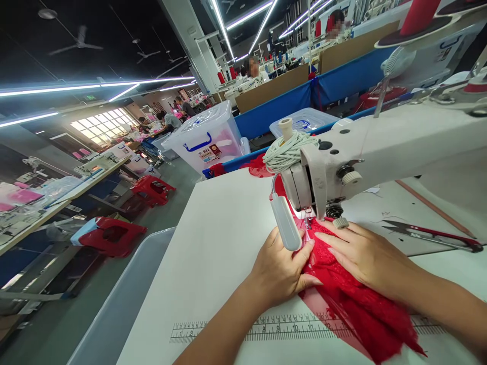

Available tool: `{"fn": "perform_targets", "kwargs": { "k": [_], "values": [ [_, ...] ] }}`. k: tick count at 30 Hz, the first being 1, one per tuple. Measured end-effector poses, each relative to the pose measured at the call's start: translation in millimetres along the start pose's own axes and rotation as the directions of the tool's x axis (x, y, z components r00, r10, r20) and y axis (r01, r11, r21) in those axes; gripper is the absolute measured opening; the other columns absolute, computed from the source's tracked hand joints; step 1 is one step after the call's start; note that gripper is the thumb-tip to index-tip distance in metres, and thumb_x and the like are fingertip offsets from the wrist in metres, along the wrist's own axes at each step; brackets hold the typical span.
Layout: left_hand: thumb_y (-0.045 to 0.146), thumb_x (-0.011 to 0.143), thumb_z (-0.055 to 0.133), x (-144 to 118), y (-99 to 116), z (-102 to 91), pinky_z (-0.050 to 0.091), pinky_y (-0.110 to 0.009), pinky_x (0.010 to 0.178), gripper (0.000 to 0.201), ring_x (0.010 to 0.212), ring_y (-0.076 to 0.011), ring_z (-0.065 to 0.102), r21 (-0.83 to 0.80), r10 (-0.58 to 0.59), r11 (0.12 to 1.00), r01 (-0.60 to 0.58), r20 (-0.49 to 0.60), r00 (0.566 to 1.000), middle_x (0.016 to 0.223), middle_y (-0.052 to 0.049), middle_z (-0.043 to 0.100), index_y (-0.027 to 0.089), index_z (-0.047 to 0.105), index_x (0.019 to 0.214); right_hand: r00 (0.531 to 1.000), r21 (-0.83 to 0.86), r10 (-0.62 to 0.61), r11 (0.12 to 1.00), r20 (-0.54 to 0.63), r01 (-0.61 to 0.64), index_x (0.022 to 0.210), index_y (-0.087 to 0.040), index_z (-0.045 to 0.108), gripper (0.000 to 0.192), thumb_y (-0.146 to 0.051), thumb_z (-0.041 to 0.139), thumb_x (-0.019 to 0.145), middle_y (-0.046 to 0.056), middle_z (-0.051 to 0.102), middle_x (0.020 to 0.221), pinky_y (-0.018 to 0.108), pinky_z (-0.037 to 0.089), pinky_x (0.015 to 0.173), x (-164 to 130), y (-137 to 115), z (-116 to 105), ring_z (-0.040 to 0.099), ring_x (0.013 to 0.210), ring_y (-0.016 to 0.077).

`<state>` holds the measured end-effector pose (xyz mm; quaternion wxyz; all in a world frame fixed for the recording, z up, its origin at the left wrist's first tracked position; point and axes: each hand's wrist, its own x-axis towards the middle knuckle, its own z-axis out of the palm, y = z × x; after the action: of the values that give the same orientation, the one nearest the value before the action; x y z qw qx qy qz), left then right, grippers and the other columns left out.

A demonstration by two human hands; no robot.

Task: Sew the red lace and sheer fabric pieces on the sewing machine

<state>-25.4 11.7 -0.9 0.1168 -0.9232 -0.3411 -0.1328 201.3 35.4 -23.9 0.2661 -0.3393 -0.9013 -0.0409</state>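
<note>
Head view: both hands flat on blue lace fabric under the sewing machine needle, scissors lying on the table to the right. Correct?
Not quite: the lace fabric is red, not blue, as the head view shows. The rest holds: the left hand and right hand press on it at the sewing machine, and scissors lie to the right.

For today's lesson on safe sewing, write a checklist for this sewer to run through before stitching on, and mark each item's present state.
1. Both hands flat on the lace: ok; left hand and right hand press it down.
2. Fingertips away from the needle: cannot tell; the machine head and lamp hide it.
3. Lace lies under the presser foot: cannot tell.
4. Scissors off the lace: ok, they lie apart, to the right.
5. Table left of the lace bare: ok.
</note>
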Motion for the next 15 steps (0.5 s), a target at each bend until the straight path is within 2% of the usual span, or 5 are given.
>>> {"fn": "perform_targets", "kwargs": {
  "k": [3, 5, 7, 11, 15],
  "values": [
    [0.059, 0.098, 0.012, 2, 2, -2.2, 0.050, -0.037, 0.078, 0.074, 0.092, -0.0249, 0.062, -0.098, 0.066, 0.993, -0.062, 0.035, 0.997, 0.106, -0.016, 0.065, 0.008, 0.061, 0.117, 0.999, 0.058, -0.043, 0.997, -0.001, 0.043, 0.114, -0.016, 0.067, 0.041, -0.007, 0.037, 0.087, 0.009, 0.068, 0.119, 0.036, 0.052, 0.083, -6, 1, 0, 0.060, 0.098, 0.0213],
    [0.057, 0.099, 0.010, 3, 3, -3.9, 0.050, -0.033, 0.065, 0.071, 0.082, -0.0225, 0.062, -0.155, 0.043, 0.987, -0.030, 0.081, 0.996, 0.095, -0.013, 0.065, 0.010, 0.063, 0.110, 0.998, 0.083, -0.056, 0.995, 0.001, 0.056, 0.113, -0.018, 0.066, 0.044, -0.002, 0.036, 0.084, 0.007, 0.070, 0.116, 0.035, 0.051, 0.080, -9, 1, 0, 0.060, 0.097, 0.0203],
    [0.054, 0.099, 0.009, 4, 4, -5.1, 0.048, -0.031, 0.058, 0.070, 0.076, -0.0213, 0.060, -0.201, 0.005, 0.979, 0.017, 0.108, 0.994, 0.090, -0.013, 0.063, 0.010, 0.061, 0.111, 1.000, 0.080, -0.030, 0.996, -0.002, 0.030, 0.108, -0.020, 0.068, 0.044, -0.001, 0.036, 0.083, 0.005, 0.072, 0.109, 0.035, 0.049, 0.075, -11, 0, -1, 0.060, 0.093, 0.0197],
    [0.052, 0.100, 0.012, 3, 4, -3.7, 0.049, -0.031, 0.055, 0.066, 0.077, -0.0213, 0.059, -0.247, -0.004, 0.968, 0.031, 0.110, 0.994, 0.093, -0.014, 0.062, 0.006, 0.053, 0.125, 0.999, 0.019, -0.036, 0.999, -0.038, 0.036, 0.098, -0.020, 0.070, 0.037, -0.006, 0.038, 0.087, 0.004, 0.075, 0.098, 0.033, 0.044, 0.068, -9, 0, -6, 0.059, 0.086, 0.0192],
    [0.056, 0.099, 0.011, 0, 6, 0.5, 0.054, -0.036, 0.064, 0.071, 0.086, -0.0238, 0.061, -0.256, 0.024, 0.967, 0.000, 0.091, 0.996, 0.106, -0.019, 0.060, 0.007, 0.053, 0.128, 0.997, -0.001, -0.028, 1.000, -0.078, 0.028, 0.089, -0.020, 0.070, 0.035, -0.004, 0.038, 0.087, 0.003, 0.075, 0.093, 0.033, 0.039, 0.066, -5, 0, -11, 0.058, 0.081, 0.0187]
  ]
}}
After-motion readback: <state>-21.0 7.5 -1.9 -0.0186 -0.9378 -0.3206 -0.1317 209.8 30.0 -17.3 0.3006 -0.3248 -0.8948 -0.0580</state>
